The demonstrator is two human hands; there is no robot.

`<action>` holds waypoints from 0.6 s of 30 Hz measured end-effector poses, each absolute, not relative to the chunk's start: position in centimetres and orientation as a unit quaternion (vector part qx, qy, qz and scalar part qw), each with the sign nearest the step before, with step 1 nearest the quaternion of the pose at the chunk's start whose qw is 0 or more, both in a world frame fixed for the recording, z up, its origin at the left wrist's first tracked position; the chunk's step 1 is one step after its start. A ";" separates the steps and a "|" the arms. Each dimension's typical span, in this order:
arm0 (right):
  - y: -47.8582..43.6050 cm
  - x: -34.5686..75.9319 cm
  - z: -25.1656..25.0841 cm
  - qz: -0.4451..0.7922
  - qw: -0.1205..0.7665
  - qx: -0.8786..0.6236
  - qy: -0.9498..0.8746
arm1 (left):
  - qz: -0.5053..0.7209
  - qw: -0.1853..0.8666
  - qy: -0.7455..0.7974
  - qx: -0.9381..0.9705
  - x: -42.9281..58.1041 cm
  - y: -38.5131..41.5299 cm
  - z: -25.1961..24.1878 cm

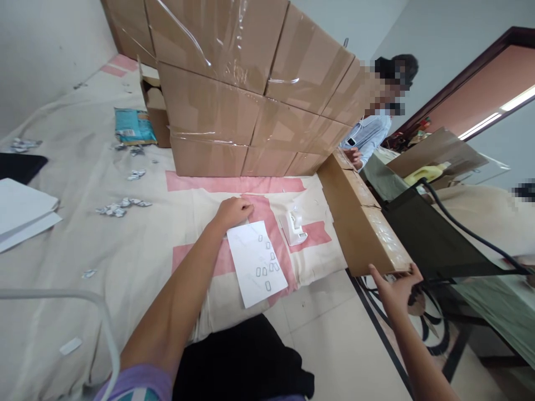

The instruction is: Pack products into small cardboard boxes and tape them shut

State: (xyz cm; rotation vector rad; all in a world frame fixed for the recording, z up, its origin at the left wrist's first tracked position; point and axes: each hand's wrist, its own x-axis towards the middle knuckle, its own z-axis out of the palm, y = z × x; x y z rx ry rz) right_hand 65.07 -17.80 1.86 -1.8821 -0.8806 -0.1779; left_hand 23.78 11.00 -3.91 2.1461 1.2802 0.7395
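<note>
My left hand [233, 213] rests curled on the cloth at the top edge of a white sheet of paper [257, 262] that carries several small metal clips. What its fingers hold, if anything, is hidden. My right hand [395, 292] grips the near end of a long flat cardboard box [363, 214] that leans off the right edge of the cloth-covered surface. A small white plastic piece [293, 228] lies on the cloth between the paper and the long box.
A stack of taped cardboard boxes [251, 89] rises behind the paper. Small foil packets [121, 207] and a teal pouch [134, 126] lie on the left. Another person [368, 133] stands behind the boxes. A dark folding chair [434, 239] and tiled floor are on the right.
</note>
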 end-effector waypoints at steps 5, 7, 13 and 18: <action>-14.6 67.1 1.4 -0.055 0.503 -0.760 -0.408 | 0.275 0.262 0.478 0.792 23.9 11.1 -3.9; -13.4 67.9 1.1 -0.054 0.498 -0.752 -0.429 | 0.276 0.262 0.478 0.792 23.8 11.0 -3.9; -10.2 70.6 0.3 -0.094 0.447 -0.764 -0.456 | 0.279 0.269 0.473 0.791 23.8 10.9 -3.7; -7.3 72.7 -0.3 -0.089 0.440 -0.758 -0.473 | 0.288 0.273 0.469 0.789 23.8 11.0 -4.0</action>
